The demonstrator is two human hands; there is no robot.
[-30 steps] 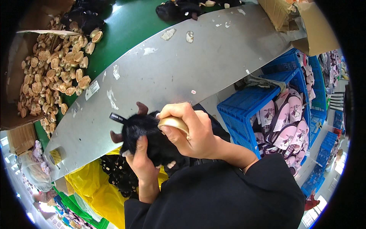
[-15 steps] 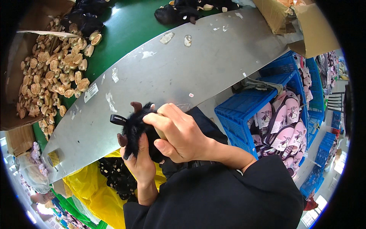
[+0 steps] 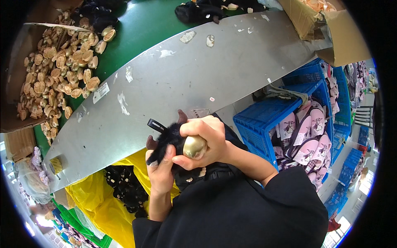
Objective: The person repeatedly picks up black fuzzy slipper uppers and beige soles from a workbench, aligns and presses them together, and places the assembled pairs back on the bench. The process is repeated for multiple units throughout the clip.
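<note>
Black cloth of the wearer's loose top [image 3: 231, 206] fills the lower middle, bare forearms coming out of its sleeves. Just beyond it, the left hand [image 3: 160, 175] grips a furry black plush toy with brown ribbed ears [image 3: 167, 138], its thumb on the fur. The right hand [image 3: 213, 134] is closed round a smooth, rounded gold shell [image 3: 195, 147] beside the toy; fingers hide how the two meet. In this view the toy overlaps the near edge of a scuffed grey metal tabletop [image 3: 165, 82].

To the left, below that edge, a crumpled yellow plastic bag [image 3: 89, 206] gapes around a dark, pale-flecked heap [image 3: 124, 186]. To the right, past a gap showing floor, a blue plastic crate [image 3: 254, 136] holds pink printed slippers [image 3: 308, 142].

Ahead of the hands, open metal stretches to a curved far edge, where a green surface [image 3: 144, 25] begins. At its left, a brown cardboard box [image 3: 12, 95] spills gold-and-tan shells [image 3: 53, 78]; at its far side lie more black plush toys [image 3: 198, 12].
</note>
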